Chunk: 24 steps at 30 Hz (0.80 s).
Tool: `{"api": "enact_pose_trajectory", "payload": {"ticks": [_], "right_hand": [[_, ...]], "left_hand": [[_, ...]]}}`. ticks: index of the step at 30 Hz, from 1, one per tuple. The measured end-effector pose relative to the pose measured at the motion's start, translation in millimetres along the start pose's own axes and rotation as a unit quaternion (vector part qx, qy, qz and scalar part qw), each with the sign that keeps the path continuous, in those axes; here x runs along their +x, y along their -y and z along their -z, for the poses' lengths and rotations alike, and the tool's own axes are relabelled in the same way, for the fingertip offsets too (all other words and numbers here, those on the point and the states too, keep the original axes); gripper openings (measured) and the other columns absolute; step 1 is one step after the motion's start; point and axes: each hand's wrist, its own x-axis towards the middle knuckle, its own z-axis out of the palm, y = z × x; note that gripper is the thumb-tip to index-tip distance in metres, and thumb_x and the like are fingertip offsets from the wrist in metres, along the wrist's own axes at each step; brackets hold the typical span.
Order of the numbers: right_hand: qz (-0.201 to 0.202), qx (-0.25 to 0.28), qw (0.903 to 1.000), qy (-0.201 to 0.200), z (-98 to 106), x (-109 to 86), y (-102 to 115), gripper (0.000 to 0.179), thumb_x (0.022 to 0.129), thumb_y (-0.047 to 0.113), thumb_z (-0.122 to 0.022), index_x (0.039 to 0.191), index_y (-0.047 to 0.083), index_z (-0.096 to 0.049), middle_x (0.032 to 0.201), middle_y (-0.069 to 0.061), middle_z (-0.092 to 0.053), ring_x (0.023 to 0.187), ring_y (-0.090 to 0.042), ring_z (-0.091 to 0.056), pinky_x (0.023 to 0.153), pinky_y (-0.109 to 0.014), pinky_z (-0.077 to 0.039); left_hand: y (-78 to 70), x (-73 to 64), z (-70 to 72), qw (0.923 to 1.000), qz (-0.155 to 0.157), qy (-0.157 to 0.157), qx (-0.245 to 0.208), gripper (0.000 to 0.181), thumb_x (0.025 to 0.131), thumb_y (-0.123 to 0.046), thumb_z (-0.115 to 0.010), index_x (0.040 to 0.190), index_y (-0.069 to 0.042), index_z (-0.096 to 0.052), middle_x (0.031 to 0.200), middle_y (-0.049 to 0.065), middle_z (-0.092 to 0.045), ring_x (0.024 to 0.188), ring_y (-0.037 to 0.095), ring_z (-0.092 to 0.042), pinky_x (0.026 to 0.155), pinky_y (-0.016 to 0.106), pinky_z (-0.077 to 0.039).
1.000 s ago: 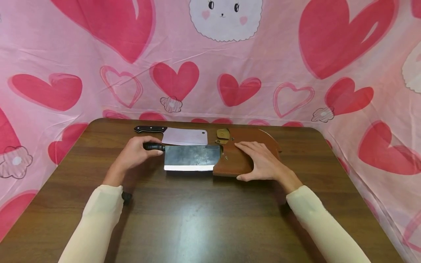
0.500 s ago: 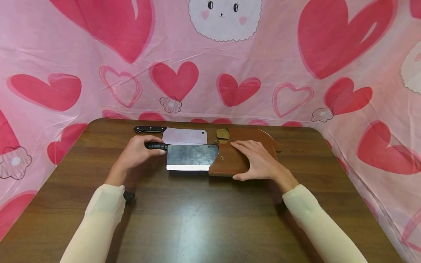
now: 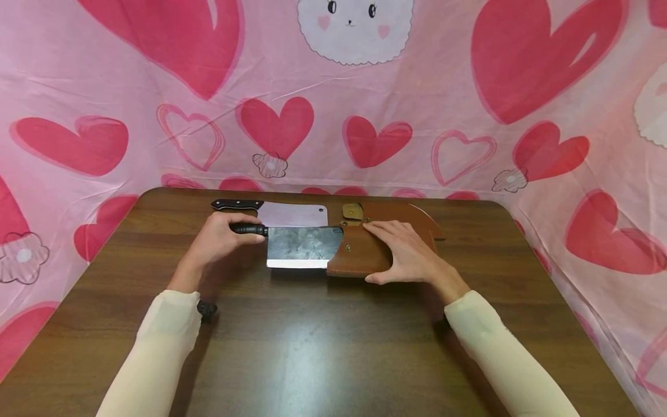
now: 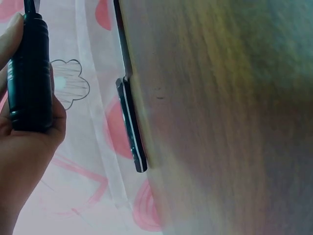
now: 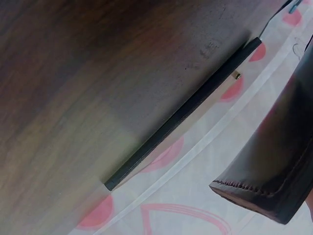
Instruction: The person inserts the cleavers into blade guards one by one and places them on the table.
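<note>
My left hand (image 3: pixel 221 238) pinches the black handle (image 4: pixel 31 73) of a cleaver with a dark, broad blade (image 3: pixel 302 244) and a bright cutting edge facing me. The blade's far end is inside a brown leather sheath (image 3: pixel 356 255) with stitched edges and a snap stud. Spanning that sheath from top to bottom edge, my right hand (image 3: pixel 409 255) grips it between thumb and fingers. In the right wrist view the held sheath (image 5: pixel 269 181) is raised above the tabletop. The part of the blade within the leather is hidden.
Behind lies a second cleaver (image 3: pixel 294 215) with a pale blade and black riveted handle (image 4: pixel 131 125). To its right a second brown sheath (image 3: pixel 398 212) with a tan flap (image 3: pixel 352 212) lies on the wooden table (image 3: pixel 307 347). A pink heart-print cloth (image 3: pixel 323 87) hangs behind.
The sheath has moved left with my right hand while the cleaver has shifted slightly right and up. Less of the blade shows now, with more of it inside the sheath.
</note>
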Motion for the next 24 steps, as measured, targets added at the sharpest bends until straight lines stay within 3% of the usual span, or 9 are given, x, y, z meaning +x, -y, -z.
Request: {"api": "enact_pose_trajectory", "payload": {"ticks": [13,24], "right_hand": [[0.015,0.003,0.9999,-0.002,-2.5,9.6,8.6,0.107,0.069,0.071,-0.077,0.153,0.012,-0.045,0.149,-0.009,-0.05,0.131,-0.029,-0.044,0.107,-0.057,-0.03],[0.022,0.008,0.9997,-0.005,-8.7,17.4,15.9,0.108,0.068,0.072,-0.077,0.154,0.014,-0.044,0.15,-0.008,-0.048,0.132,-0.029,-0.044,0.108,-0.056,-0.03]], "left_hand": [[-9.6,5.6,-11.8,0.9991,-0.006,0.002,-0.042,0.041,0.079,-0.025,-0.09,0.113,-0.006,-0.078,0.105,0.012,-0.073,0.098,0.027,-0.06,0.077,0.029,-0.05],[-16.3,8.1,-21.9,0.9997,-0.016,0.002,-0.02,0.037,0.079,-0.025,-0.089,0.11,-0.007,-0.079,0.101,0.009,-0.074,0.093,0.024,-0.061,0.077,0.033,-0.049]]}}
